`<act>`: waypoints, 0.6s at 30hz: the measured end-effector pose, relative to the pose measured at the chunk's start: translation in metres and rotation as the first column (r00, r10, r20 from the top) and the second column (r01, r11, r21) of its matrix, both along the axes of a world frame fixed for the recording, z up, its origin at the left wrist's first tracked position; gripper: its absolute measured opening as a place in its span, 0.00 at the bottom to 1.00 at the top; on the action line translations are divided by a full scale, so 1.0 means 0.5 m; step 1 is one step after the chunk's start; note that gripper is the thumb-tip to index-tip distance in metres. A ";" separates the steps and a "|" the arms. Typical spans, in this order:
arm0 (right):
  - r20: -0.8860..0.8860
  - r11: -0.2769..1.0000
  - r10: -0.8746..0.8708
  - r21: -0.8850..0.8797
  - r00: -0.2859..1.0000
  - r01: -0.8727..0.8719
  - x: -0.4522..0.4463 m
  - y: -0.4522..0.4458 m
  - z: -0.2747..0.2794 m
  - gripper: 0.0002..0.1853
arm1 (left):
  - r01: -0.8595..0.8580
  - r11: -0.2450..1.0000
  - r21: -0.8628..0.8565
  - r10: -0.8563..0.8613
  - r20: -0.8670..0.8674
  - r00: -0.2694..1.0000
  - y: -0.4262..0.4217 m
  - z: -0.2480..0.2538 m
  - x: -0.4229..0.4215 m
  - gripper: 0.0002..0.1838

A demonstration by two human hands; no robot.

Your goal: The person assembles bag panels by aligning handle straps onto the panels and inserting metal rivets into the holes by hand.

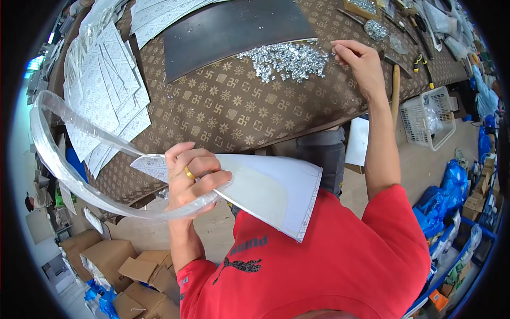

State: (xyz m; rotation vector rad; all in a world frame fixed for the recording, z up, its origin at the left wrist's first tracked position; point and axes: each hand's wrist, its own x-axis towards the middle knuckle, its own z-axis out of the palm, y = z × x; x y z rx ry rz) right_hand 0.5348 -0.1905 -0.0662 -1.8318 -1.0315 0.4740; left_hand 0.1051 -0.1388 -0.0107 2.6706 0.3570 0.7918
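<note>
My left hand [194,178], with a gold ring on one finger, grips a white folded panel [260,186] with a patterned edge. A clear plastic strip [90,194] runs from that hand in a wide loop to the left. Above the table, my right hand [358,61] has its thumb and forefinger pinched together. Whatever is between those fingertips is too small to make out. Just left of them lies a pile of small shiny metal pieces [287,59], along the near edge of a dark flat plate [234,34].
A brown patterned cloth [228,117] covers the table. Patterned white sheets [106,85] are stacked at its left. A wooden-handled hammer [396,93] lies right of my right hand, near other tools. A white basket [425,119] stands right; cardboard boxes [109,255] lie lower left.
</note>
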 end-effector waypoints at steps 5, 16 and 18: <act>-0.668 0.926 0.378 0.288 0.640 -0.245 -0.162 -0.018 0.013 0.09 | 0.013 1.000 -0.006 -0.013 -0.031 0.999 0.004 -0.007 0.003 0.12; -0.824 0.543 0.565 0.341 0.033 -0.767 -0.404 -0.046 -0.010 0.08 | 0.004 1.000 -0.005 -0.004 -0.025 1.000 -0.024 0.002 -0.009 0.07; -0.753 0.494 0.656 0.378 0.050 -0.783 -0.414 -0.045 -0.026 0.09 | -0.026 1.000 0.004 0.026 0.012 1.000 -0.028 0.001 -0.008 0.08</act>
